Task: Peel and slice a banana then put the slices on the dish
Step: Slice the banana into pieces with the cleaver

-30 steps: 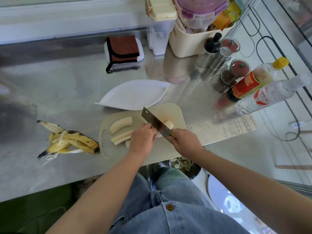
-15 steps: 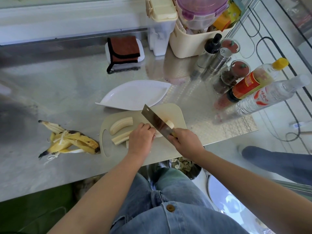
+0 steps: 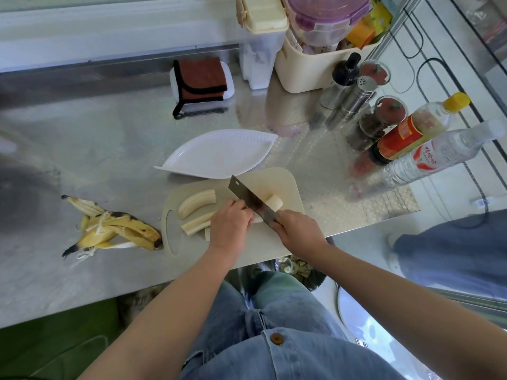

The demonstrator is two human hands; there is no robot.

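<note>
Spanning most of the view, a brushed-steel counter [image 3: 82, 149] is noted, w/ an embossed dot pattern on its rt part. Pale floor w/ black cables is seen beyond the rt edge.

At the near edge, centre, a beige cutting board [image 3: 289, 185] is laid. A white leaf-shaped dish [image 3: 219, 154] is set just behind it, edges meeting or nearly so.

- **On board, left:** two long peeled banana halves [image 3: 196, 202] are laid side by side.
- **Left hand [image 3: 230, 226]:** a banana piece [image 3: 258, 219] is held down under its curled fingers.
- **Right hand [image 3: 297, 231]:** a knife [image 3: 247, 196] is gripped by the handle, fist closed round it. Blade is tilted, set btwn the left hand and a short stub [image 3: 274, 202].

Left of the board a banana peel [image 3: 118, 229] is seen lying, just beside the edge, poss. touching.

Along the back are ranged a folded brown cloth [image 3: 201, 78] on a white tray, a beige caddy [image 3: 304, 69], steel shakers [image 3: 354, 100] and spice jars. Two bottles [image 3: 417, 127] stand at rt. A second person's leg [image 3: 452, 256] is seen at rt, beside the counter.
</note>
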